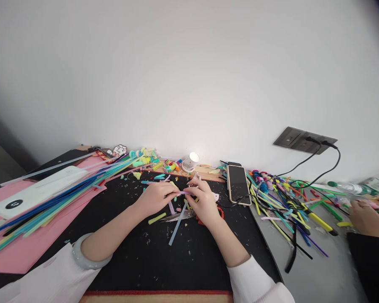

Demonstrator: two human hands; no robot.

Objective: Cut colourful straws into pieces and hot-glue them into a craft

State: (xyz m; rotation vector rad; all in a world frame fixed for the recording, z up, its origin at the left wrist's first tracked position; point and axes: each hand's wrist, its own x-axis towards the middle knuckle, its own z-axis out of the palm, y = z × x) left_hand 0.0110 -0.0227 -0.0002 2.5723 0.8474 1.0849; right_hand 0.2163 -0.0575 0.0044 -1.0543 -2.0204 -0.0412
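My left hand [156,197] and my right hand [205,202] meet over the black mat [139,261]. Between their pinched fingertips is a short light-purple pipe cleaner [182,193], partly hidden by the fingers. A pale blue pipe cleaner [177,225] slants down just below the hands; whether it touches the held piece, I cannot tell. Scissors [178,217] with red handles lie under my right hand, their handles partly covered. Cut pieces surround them, among them a yellow-green piece [157,218] and a lilac piece [171,207].
Long pipe cleaners [66,191] and a white box [41,191] lie on pink sheets [66,227] at left. A paper cup [190,162] stands by the wall. Right of my hands are a phone [239,184], cables, yellow-handled pliers [318,221] and another person's hand [369,219].
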